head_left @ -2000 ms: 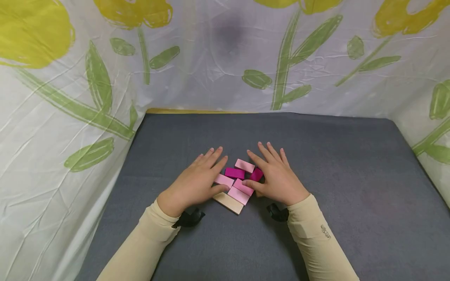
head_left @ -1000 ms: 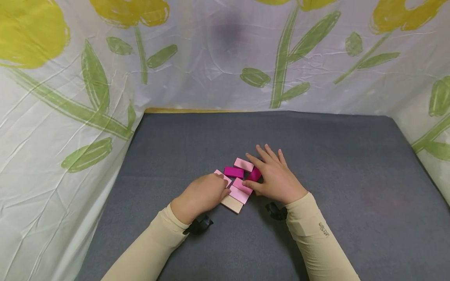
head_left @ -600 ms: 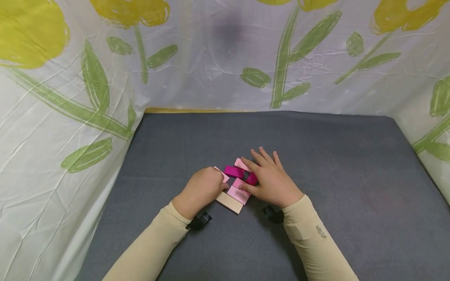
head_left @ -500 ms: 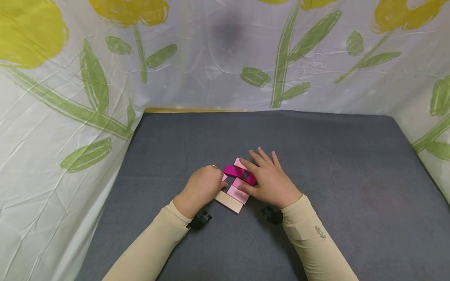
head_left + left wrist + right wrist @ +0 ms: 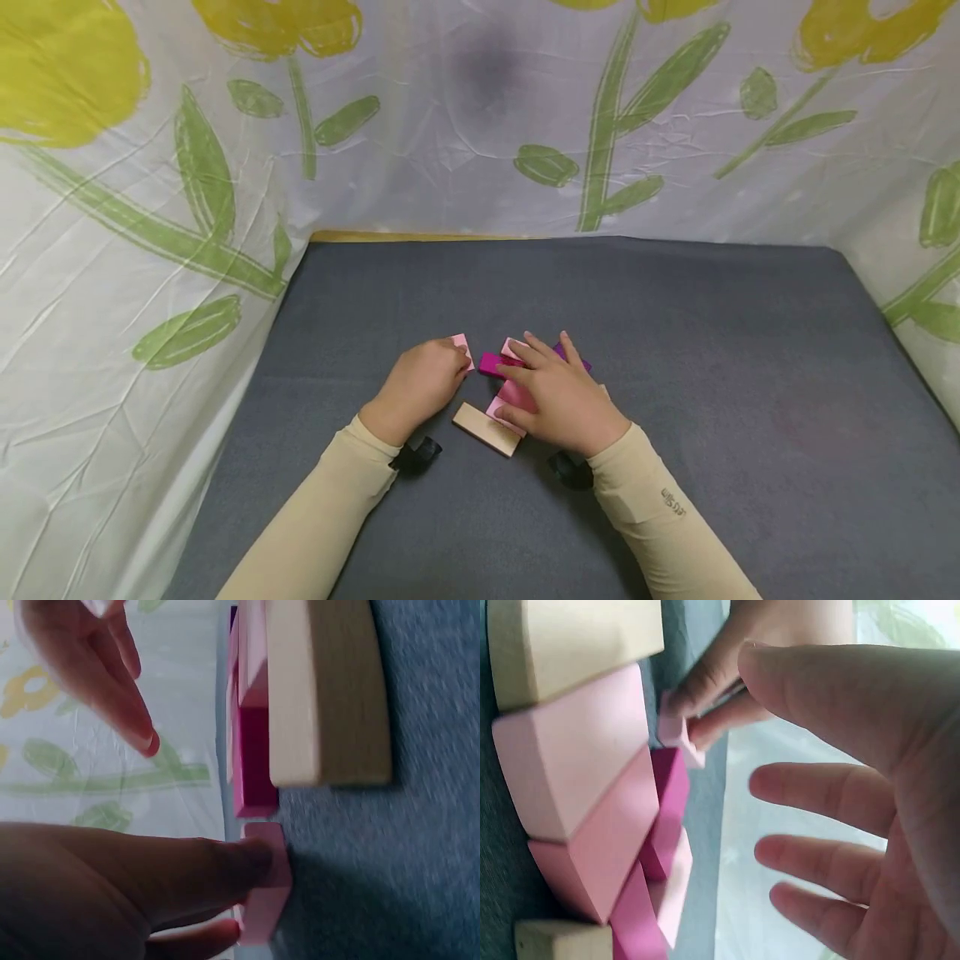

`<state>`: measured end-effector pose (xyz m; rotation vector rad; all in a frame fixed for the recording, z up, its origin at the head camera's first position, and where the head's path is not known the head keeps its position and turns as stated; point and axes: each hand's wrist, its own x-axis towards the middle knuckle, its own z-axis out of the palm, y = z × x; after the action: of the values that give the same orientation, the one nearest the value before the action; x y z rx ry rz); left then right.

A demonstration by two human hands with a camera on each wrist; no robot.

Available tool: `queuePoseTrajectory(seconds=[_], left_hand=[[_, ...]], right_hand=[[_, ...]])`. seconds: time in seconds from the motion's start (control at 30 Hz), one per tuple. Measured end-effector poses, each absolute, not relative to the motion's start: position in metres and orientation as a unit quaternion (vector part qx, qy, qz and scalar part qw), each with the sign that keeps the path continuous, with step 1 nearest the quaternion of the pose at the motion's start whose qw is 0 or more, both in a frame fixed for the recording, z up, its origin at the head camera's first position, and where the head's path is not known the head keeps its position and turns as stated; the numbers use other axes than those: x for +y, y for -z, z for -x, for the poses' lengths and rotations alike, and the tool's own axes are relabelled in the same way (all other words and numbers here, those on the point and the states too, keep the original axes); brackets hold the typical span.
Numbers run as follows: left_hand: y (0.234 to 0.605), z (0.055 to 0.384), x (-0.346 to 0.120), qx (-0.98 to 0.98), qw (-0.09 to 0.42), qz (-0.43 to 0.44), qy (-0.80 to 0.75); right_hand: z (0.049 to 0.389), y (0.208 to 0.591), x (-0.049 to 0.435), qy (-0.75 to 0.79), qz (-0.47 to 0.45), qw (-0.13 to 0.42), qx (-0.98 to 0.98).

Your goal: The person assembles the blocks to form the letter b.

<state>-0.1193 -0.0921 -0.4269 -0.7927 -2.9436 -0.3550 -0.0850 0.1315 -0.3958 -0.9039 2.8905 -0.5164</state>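
Note:
With curled fingers my left hand [image 5: 418,385] pinches a light pink block [image 5: 264,915] at the left of a small group of wooden blocks on the table. My right hand [image 5: 566,402] hangs over the group, fingers spread and holding nothing; in the right wrist view its fingers [image 5: 817,791] are apart from the blocks. Beneath and around it lie a magenta block [image 5: 491,364], pink blocks [image 5: 585,742], a purple block [image 5: 587,365] and a plain wood block [image 5: 487,430] at the near side. The right hand hides part of the group.
The blocks lie on a dark grey cloth-covered table [image 5: 712,350]. A white curtain [image 5: 450,150] with yellow flowers and green leaves hangs behind and at the sides. A second plain wood block [image 5: 566,941] shows at the lower left of the right wrist view.
My left hand, flat at first, has curled round the pink block and drawn it left and away from the group, turning it. The right hand has shifted left over the blocks, uncovering the purple one.

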Motion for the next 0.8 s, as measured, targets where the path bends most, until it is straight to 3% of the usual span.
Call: queuePoseTrajectory(seconds=[0.4, 0.57, 0.8], left_hand=[[0.437, 0.133, -0.110, -0.944, 0.044, 0.287, 0.156], [0.440, 0.137, -0.115, -0.942, 0.016, 0.281, 0.184], [0.448, 0.143, -0.119, -0.936, 0.021, 0.278, 0.216]], right_hand=[[0.078, 0.402, 0.114, 0.151, 0.376, 0.023, 0.914], [0.073, 0.406, 0.110, 0.142, 0.396, 0.015, 0.907], [0.069, 0.411, 0.105, 0.147, 0.403, 0.046, 0.902]])
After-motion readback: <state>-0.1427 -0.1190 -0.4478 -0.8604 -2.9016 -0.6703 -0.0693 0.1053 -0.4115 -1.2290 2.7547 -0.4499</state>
